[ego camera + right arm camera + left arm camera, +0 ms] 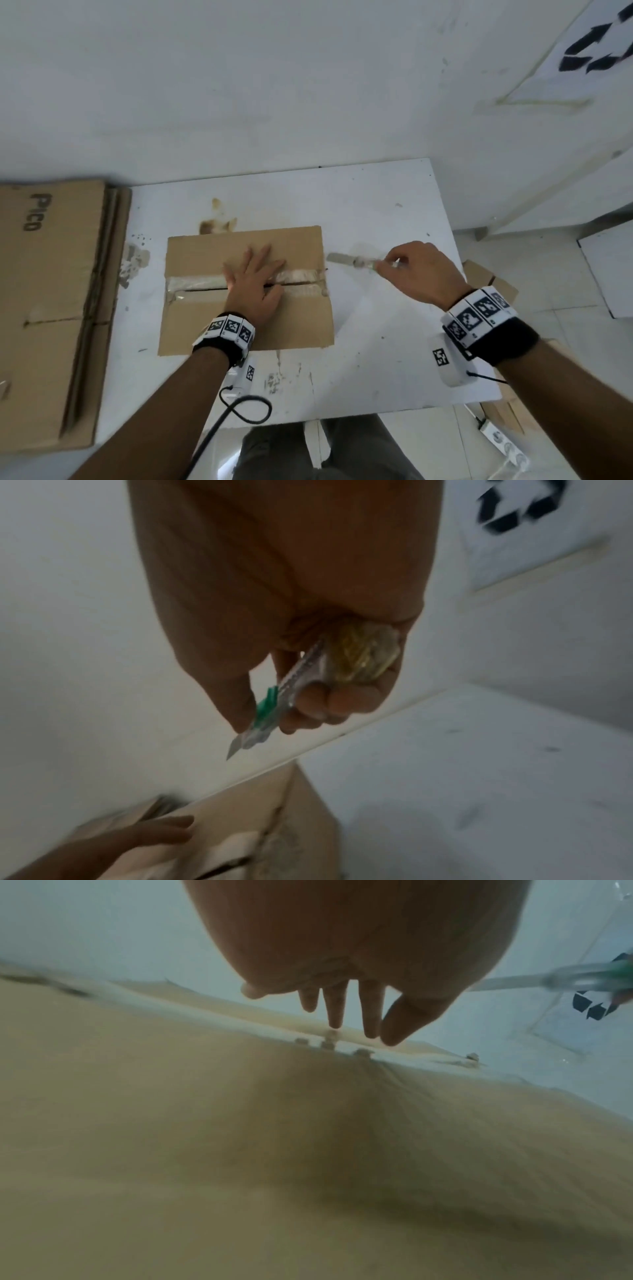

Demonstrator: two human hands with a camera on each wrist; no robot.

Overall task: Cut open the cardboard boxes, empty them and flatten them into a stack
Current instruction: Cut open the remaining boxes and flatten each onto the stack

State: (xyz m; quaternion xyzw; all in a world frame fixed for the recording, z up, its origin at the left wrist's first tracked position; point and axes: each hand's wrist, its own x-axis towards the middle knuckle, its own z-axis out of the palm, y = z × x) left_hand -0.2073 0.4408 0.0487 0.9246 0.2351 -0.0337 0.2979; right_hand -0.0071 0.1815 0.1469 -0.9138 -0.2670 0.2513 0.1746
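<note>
A brown cardboard box (291, 318) lies on the white table (376, 212), its top flaps joined by clear tape (191, 282) that shows a dark slit along the seam. My left hand (255, 279) rests flat on the box top with straight, spread fingers (335, 1010). To the right of the box, my right hand (416, 270) grips a clear utility knife (349, 261) with a green slider (265, 707). Its blade (232, 749) is out and points left at the box's right edge, just clear of it.
A stack of flattened cardboard (51, 301) marked "Pico" lies on the table's left end. More cardboard (489, 277) and a power strip (500, 438) lie on the floor to the right. A white wall (239, 85) stands behind the table.
</note>
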